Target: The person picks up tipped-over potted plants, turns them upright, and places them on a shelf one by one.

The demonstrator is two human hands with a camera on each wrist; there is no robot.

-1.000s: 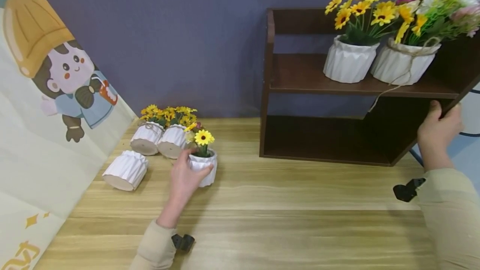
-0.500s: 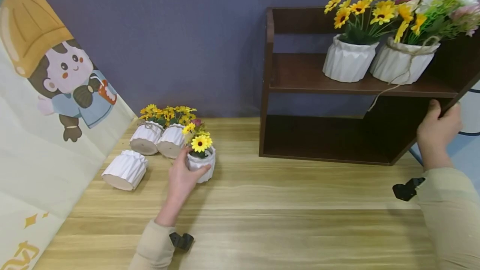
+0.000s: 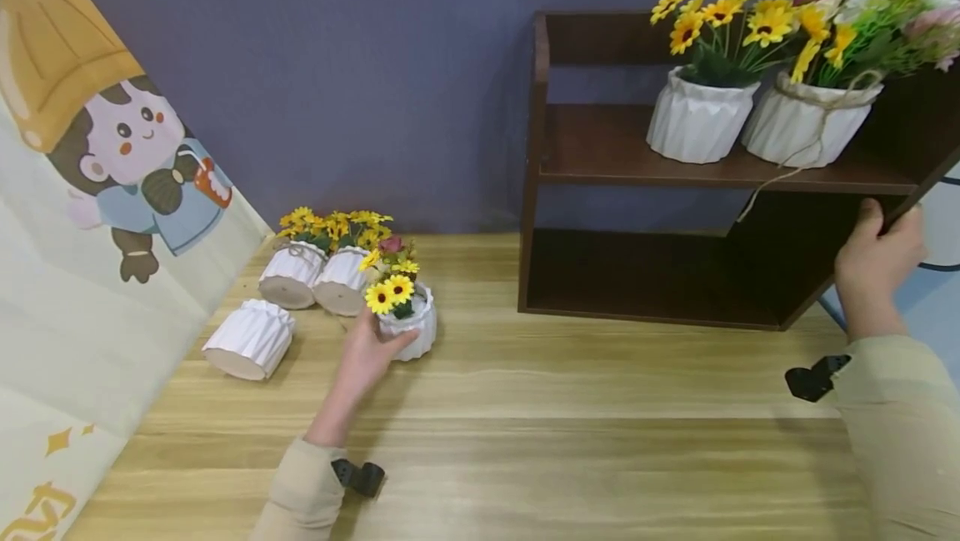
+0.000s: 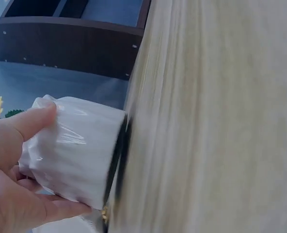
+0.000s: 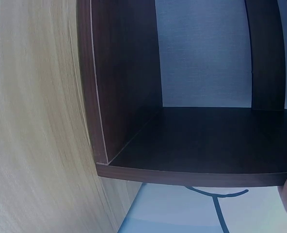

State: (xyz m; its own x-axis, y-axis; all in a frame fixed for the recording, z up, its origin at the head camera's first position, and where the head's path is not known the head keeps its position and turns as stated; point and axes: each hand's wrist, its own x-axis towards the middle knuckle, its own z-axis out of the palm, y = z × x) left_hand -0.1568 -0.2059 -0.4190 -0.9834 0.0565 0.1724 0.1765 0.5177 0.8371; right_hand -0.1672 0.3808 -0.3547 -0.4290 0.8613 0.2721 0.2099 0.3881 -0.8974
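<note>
Holding white pot (image 3: 424, 326): left hand (image 3: 366, 355), far fingertips (image 4: 78, 208) only in left wrist view

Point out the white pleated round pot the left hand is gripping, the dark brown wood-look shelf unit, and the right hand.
White pleated round pot (image 4: 78, 150): left wrist view, on its side wall.
Dark brown wood-look shelf unit (image 3: 645, 278): head view, on its lower board.
Right hand (image 3: 879, 270): head view, on its middle.

Six white pots (image 3: 424, 323), one shelf unit (image 3: 592, 177), two hands (image 3: 877, 270).
</note>
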